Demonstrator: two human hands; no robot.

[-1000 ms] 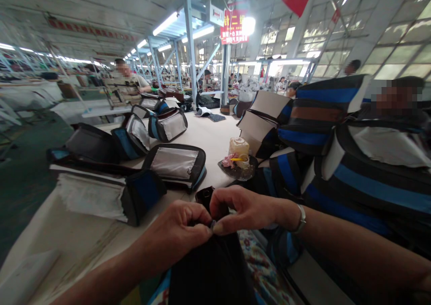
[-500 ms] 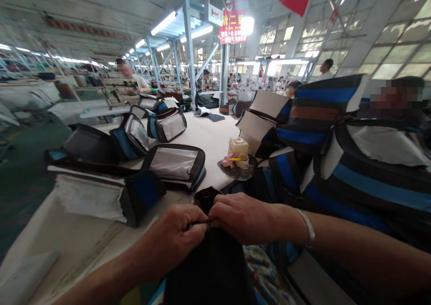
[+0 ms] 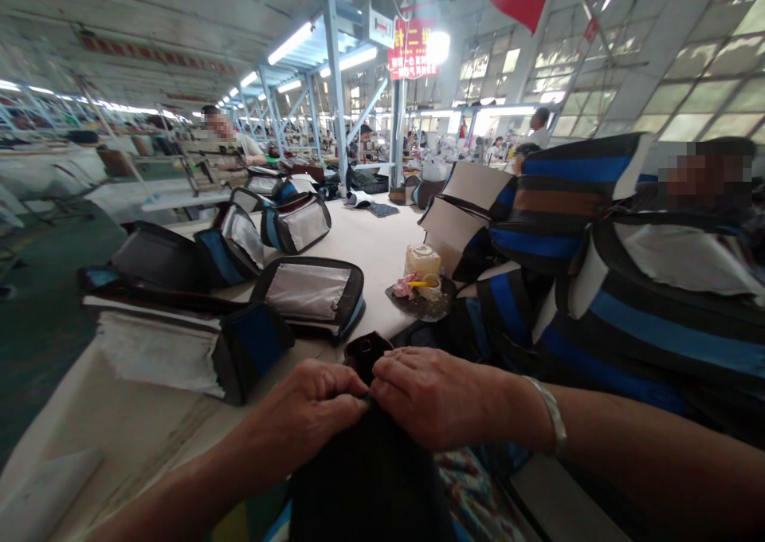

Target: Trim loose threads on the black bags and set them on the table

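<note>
A black bag (image 3: 367,482), apparently partly sewn, lies across my lap, its far edge under my fingers. My left hand (image 3: 311,410) is closed, pinching that edge between thumb and forefinger. Right beside it, my right hand (image 3: 427,390), with a pale bangle on the wrist, is closed over the same edge, its fingers curled downward. Just beyond the hands shows a dark brown part (image 3: 366,355) with a glossy lining. Whatever lies beneath the right fingers is hidden.
Blue-and-black bags (image 3: 314,295) stand along the left of the pale table (image 3: 374,247). Taller stacks of bags (image 3: 562,199) crowd the right. A dark tray (image 3: 427,307) holds a whitish block and small items. Co-workers sit farther back.
My right hand has rolled slightly forward and down over the edge, and my left thumb has shifted along it. A person in the right background has moved left.
</note>
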